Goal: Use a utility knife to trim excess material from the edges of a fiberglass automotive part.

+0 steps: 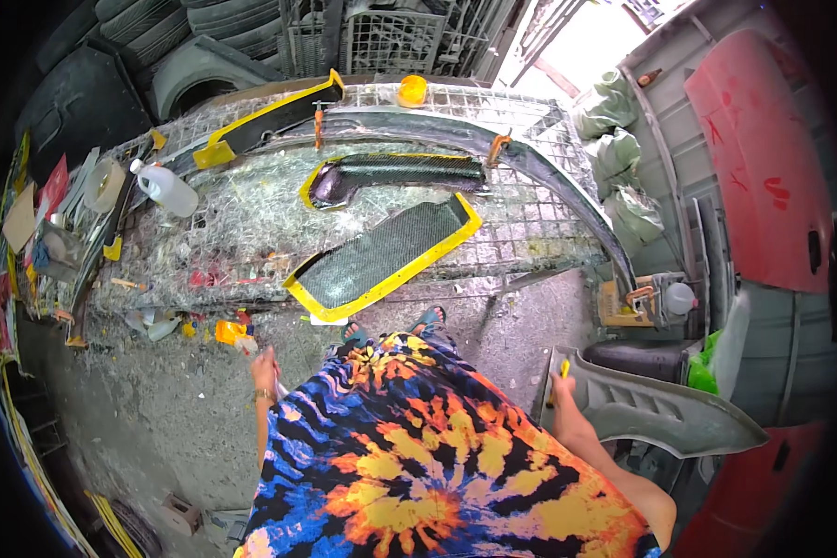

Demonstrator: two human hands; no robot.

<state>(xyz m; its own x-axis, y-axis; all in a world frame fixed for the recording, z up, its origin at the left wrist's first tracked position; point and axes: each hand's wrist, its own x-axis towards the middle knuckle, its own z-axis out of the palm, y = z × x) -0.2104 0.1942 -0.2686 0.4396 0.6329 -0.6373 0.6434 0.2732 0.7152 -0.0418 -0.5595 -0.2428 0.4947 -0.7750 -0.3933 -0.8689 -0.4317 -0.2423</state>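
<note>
My left hand (265,370) hangs at my left side, closed around something pale, perhaps a cloth, that is mostly hidden. At my right side, my right hand (562,388) grips a slim tool with a yellow handle (566,369), its kind unclear. Before me on the mesh-topped workbench (251,209), a carbon-fibre panel in a yellow-edged mould (390,254) overhangs the near edge. Behind it lies a smaller curved carbon-fibre part (404,171) with a yellow edge. A long arched dark moulding (418,129) spans the bench, with orange-handled clamps (318,127) on it.
A plastic jug (167,188) and tape roll (103,185) are on the bench's left part. A yellow tub (412,91) stands at its far edge. Grey fender panel (655,401) is beside my right hand; red panel (760,160) leans on the wall. A hollow block (181,515) sits on the floor.
</note>
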